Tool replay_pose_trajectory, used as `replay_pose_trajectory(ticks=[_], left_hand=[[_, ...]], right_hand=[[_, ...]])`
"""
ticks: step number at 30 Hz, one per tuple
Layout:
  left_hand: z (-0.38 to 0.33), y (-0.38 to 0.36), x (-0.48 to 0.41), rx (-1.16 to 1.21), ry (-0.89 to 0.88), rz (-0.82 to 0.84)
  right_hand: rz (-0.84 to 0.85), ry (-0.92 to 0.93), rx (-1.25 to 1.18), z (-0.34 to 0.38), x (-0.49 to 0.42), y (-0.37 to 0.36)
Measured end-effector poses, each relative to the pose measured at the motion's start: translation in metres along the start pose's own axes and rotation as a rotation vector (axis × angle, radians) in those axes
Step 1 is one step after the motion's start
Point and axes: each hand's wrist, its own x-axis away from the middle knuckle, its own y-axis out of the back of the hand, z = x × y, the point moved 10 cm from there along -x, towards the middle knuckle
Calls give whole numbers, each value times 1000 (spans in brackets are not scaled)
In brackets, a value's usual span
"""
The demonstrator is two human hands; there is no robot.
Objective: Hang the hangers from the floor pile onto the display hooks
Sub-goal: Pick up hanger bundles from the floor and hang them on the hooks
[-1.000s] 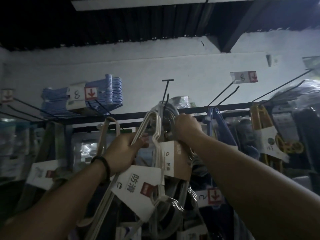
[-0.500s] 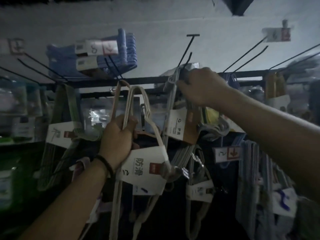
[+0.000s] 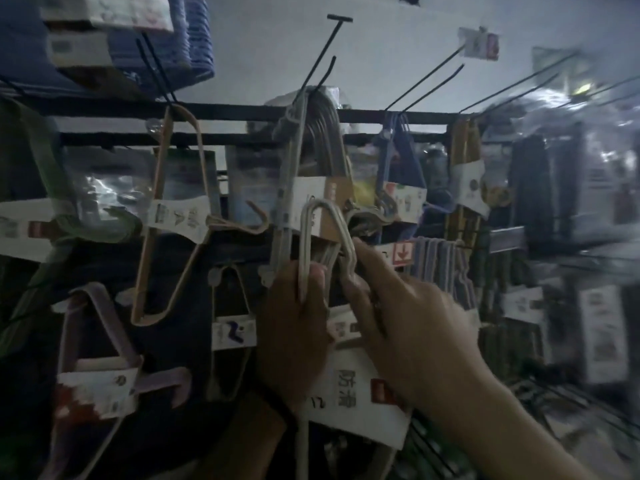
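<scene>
A bundle of white hangers (image 3: 323, 233) with a white paper label (image 3: 360, 407) is held in front of the display rack. My left hand (image 3: 294, 327) grips the bundle's upper wires below the hook. My right hand (image 3: 408, 320) pinches the same bundle near its neck from the right. Above, a long black display hook (image 3: 320, 60) carries a hung grey hanger bundle (image 3: 322, 133) with a brown and white label. The scene is dim and partly blurred.
A black rail (image 3: 242, 112) carries more hooks. A beige hanger bundle (image 3: 166, 216) hangs at left, blue hangers (image 3: 398, 157) and yellow ones (image 3: 464, 157) at right. Blue stacked goods (image 3: 166, 39) sit at the upper left. Packaged goods fill the right side.
My right hand left the hung grey bundle on the hook and came down onto the white bundle. My left hand lowered that bundle. The camera tilted down.
</scene>
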Motion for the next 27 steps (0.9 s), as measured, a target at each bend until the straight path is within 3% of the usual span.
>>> replay_pose_trajectory(ticks=[6,13,27], left_hand=[[53,-44,61,158,87,35],[89,-76,77,86,204,219],[71,-120,43,-45,-80,346]], right_hand=[[128,-120,-96,-63,49,-68],[141,-277,-173,-122,47,-111],[-117,-223,-256,-171,28,-95]])
